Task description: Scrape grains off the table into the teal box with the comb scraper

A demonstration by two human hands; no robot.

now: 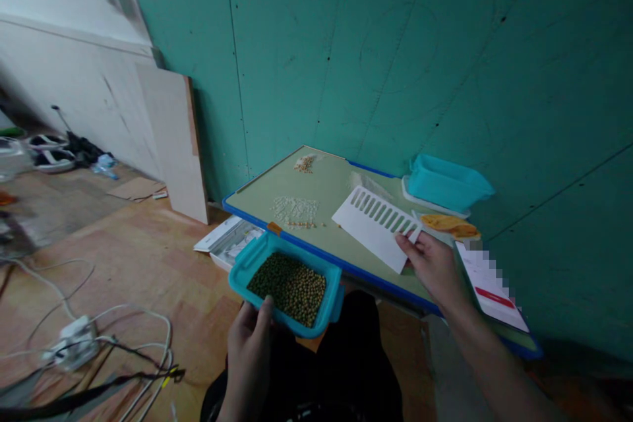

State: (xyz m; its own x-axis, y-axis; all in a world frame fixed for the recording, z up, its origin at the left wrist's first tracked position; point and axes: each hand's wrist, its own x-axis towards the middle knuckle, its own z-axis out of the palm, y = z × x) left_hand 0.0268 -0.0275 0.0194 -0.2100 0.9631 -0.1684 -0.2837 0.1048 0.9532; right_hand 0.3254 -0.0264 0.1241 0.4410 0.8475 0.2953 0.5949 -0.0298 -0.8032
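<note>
My left hand [252,336] grips the near rim of a blue plastic container [237,277], which hangs in front of the table edge above my lap. Inside it lie dark green beans [273,273] on the left and tan beans [306,293] on the right. My right hand [428,257] is closed on the right end of a white slotted plastic panel [372,235], held tilted over the table. White grains [295,209] are spread on the tabletop, with a few tan beans along their near edge.
On the green-topped table [262,191] are a small pile of tan beans [304,163], a blue bin [448,182], an orange cloth-like item [450,225] and a tablet-like screen [489,290]. A green wall [306,46] stands behind. Cables and a power strip [76,343] lie on the floor at left.
</note>
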